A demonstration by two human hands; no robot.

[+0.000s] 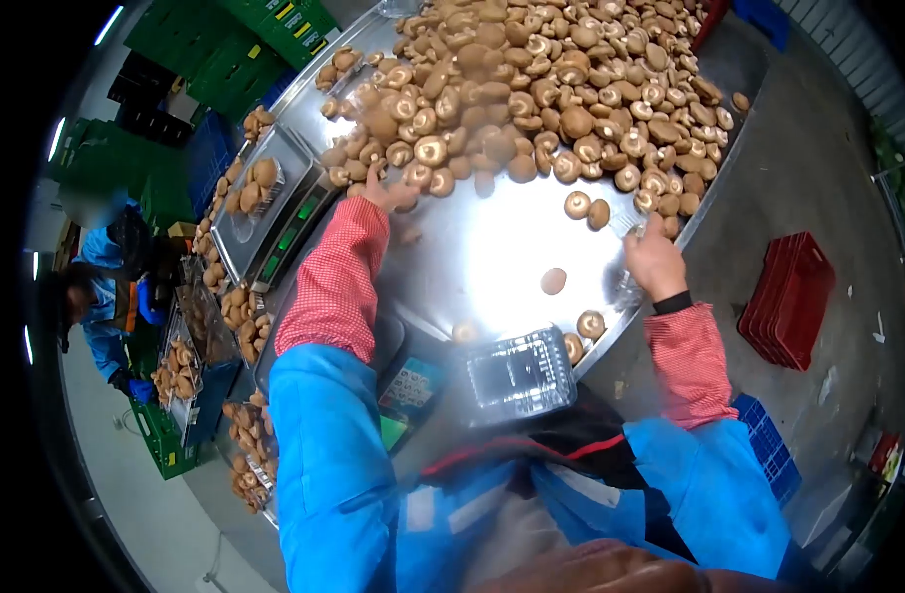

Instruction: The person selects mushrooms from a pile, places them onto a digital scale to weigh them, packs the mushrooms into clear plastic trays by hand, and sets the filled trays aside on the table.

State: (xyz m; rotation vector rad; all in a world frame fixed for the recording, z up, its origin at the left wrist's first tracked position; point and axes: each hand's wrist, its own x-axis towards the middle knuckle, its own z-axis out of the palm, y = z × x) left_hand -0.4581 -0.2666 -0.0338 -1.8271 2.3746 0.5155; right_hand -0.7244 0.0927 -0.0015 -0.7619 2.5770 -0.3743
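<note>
A large heap of brown mushrooms (571, 94) covers the far part of a shiny metal table (492, 252). My left hand (385, 191) reaches to the heap's near left edge, its fingers apart among the mushrooms; none shows in its grasp. At the table's right edge, my right hand (656, 262) is closed around something clear and shiny that looks like a plastic tray (625, 290), mostly hidden by the hand and glare. Close to my body lies another clear plastic punnet (517, 374). A few loose mushrooms (591, 324) rest near the table's front right edge.
A scale (280, 222) with a filled tray stands on the left. Beyond it a person in blue (102, 247), wearing blue gloves, works beside trayed mushrooms (178, 371). Stacked red crates (786, 301) and a blue crate (767, 450) sit on the floor at right; green crates (201, 59) are piled behind.
</note>
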